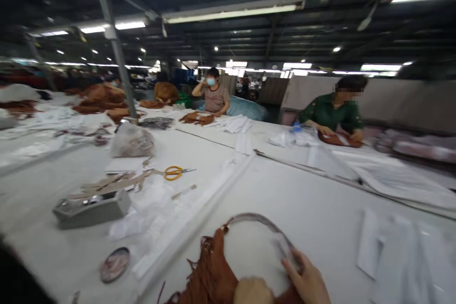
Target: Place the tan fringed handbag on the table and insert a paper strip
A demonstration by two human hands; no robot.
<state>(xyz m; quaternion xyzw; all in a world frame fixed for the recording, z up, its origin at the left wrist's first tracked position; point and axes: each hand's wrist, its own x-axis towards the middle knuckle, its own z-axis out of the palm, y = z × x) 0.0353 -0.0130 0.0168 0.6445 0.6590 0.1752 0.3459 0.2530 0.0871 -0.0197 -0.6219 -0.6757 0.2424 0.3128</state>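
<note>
A brown suede-like bag [223,266] with long fringe lies at the bottom centre of the head view. Its curved handle [254,217] arches over the white table and looks wrapped in clear film. My right hand [308,278] is closed round the right side of this handle, where a loose bit of film [281,244] shows. Low in the picture, my left hand [252,289] rests against the bag's upper edge. It is blurred and partly cut off, and its fingers do not show.
Left of the bag are a round dish [114,264], a grey box [92,209], yellow-handled scissors [173,173] and a filled plastic bag [131,140]. White sheets [402,251] lie at right. Across the table, a person in green [331,116] and another in stripes [215,97] handle brown pieces.
</note>
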